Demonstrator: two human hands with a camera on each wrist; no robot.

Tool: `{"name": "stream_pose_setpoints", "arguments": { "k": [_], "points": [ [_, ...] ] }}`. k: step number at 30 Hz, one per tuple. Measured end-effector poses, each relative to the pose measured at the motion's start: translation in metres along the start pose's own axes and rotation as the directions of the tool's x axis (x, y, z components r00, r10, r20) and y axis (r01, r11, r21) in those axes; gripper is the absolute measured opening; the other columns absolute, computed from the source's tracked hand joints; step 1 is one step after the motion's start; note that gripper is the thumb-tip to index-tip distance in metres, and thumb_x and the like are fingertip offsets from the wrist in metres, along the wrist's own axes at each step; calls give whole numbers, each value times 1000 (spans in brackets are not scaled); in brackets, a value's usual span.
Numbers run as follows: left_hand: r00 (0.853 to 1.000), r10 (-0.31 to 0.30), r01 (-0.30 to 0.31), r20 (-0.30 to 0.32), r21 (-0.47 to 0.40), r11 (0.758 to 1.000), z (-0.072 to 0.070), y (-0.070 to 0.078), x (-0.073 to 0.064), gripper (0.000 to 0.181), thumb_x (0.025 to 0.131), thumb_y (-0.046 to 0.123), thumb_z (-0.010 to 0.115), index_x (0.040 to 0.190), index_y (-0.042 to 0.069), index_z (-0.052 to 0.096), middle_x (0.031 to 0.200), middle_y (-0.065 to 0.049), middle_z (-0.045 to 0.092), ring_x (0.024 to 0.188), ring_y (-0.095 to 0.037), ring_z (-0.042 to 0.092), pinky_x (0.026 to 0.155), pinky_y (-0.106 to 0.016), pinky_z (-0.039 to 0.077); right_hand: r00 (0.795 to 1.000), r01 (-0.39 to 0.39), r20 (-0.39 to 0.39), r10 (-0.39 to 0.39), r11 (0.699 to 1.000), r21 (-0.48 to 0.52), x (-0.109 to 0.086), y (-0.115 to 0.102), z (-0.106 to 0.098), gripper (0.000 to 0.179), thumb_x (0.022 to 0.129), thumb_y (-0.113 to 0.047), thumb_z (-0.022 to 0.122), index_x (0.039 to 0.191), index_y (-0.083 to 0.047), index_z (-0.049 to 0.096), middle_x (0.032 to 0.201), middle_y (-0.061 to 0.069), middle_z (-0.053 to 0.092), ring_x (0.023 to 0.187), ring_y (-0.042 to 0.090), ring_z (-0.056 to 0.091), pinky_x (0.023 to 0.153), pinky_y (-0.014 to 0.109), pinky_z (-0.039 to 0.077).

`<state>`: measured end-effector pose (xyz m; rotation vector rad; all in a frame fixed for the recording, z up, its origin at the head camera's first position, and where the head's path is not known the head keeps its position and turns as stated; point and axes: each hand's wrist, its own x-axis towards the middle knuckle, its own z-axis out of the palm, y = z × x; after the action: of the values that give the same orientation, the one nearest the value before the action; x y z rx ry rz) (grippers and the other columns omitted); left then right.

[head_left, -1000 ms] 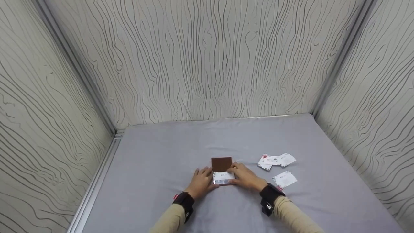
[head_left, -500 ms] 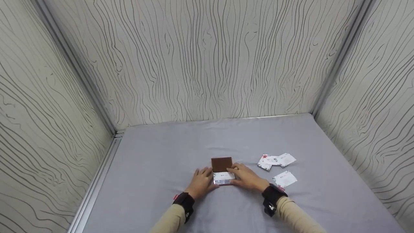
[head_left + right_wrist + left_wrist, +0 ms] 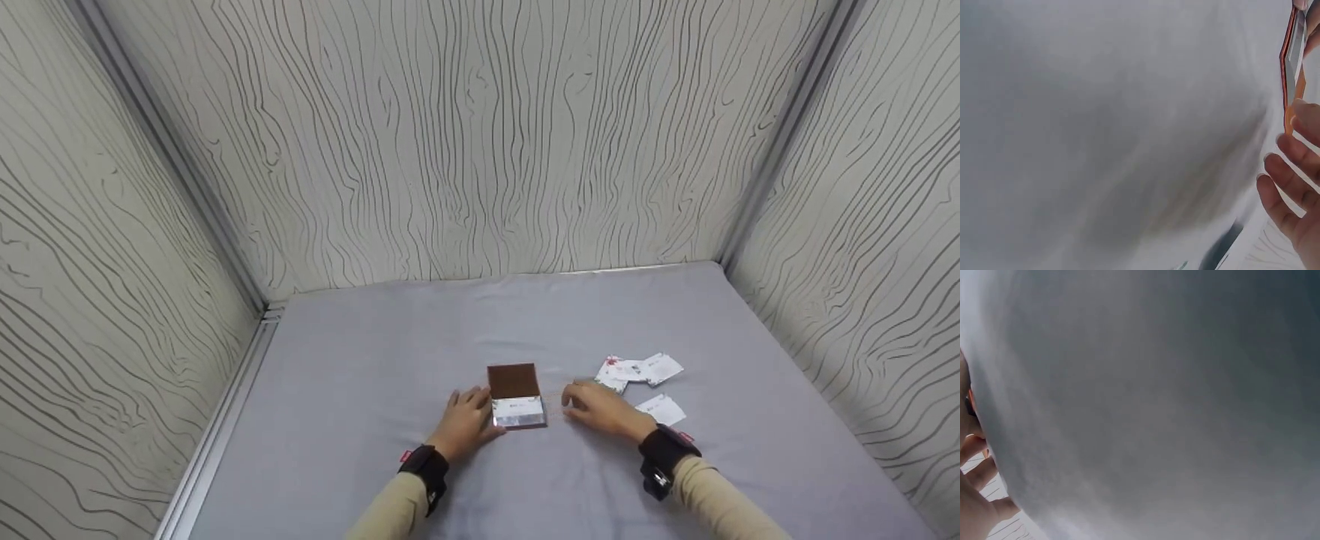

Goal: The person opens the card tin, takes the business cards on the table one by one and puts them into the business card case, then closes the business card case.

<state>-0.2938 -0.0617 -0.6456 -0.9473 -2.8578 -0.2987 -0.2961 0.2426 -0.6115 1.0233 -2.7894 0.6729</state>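
We're resting our spread left hand (image 3: 461,426) against the case (image 3: 514,381), loose right hand (image 3: 602,409) beside it, so bumps might skew it.

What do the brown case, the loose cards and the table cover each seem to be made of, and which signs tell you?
Brown case: perhaps leather or imitation leather; its open lid looks plain and flat.
Loose cards: probably smooth printed paper card; they look thin, flat and white.
Table cover: likely matt fabric, given its soft creases.
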Motion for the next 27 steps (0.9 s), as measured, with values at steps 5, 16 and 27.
{"name": "stream_pose_setpoints", "arguments": {
  "k": [5,16,27],
  "points": [
    [1000,2,-2,-12,-3,1000,1,-1,1,61,95,47,61,133,-1,60,143,-16,51,132,-35,47,107,-60,34,997,-45,57,44,999,27,-17,11,-14,23,92,-14,69,71,-13,60,65,-12,49,58,4,44,54,27,41],
    [1000,-2,2,-3,-6,1000,-1,0,1,62,95,47,61,133,-2,60,144,-16,51,133,-35,46,107,-59,34,986,-110,124,113,993,-32,-52,39,-47,21,88,-11,73,72,-13,60,65,-12,51,58,4,45,54,27,40],
    [1000,15,-15,-24,9,1000,0,1,0,63,95,49,60,132,-2,61,142,-16,52,130,-35,49,106,-60,36,944,-315,28,327,927,-202,-79,52,-57,36,80,-33,81,86,-9,55,83,4,46,73,24,48,62,46,45]
  ]
}}
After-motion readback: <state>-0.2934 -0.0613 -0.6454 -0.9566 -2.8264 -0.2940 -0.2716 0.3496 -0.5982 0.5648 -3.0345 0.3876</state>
